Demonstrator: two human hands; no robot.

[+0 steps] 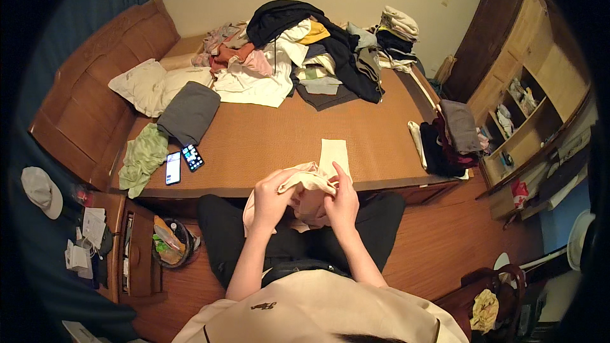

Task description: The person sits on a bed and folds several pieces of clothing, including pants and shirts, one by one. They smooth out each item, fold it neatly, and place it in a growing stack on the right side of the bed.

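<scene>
Over my lap, both hands hold up a pale cream garment (309,202) by the edge of its opening. My left hand (269,197) grips that edge on one side, fingers curled into the cloth. On the opposite side my right hand (342,204) pinches it, with the index finger raised. A straight, narrow length of pale cloth, seemingly part of the same garment, lies flat on the bed mat (267,147) just beyond my hands. Loose folds hang between the hands towards my black trousers (221,233). The garment's exact kind is unclear.
A heap of mixed clothes (305,57) covers the bed's far side. Folded stacks stand at back right (398,38) and right (450,138). Two phones (173,167) lie left, by a green cloth (145,157) and folded grey fabric (190,109). A waste bin (174,243) stands beside an open drawer.
</scene>
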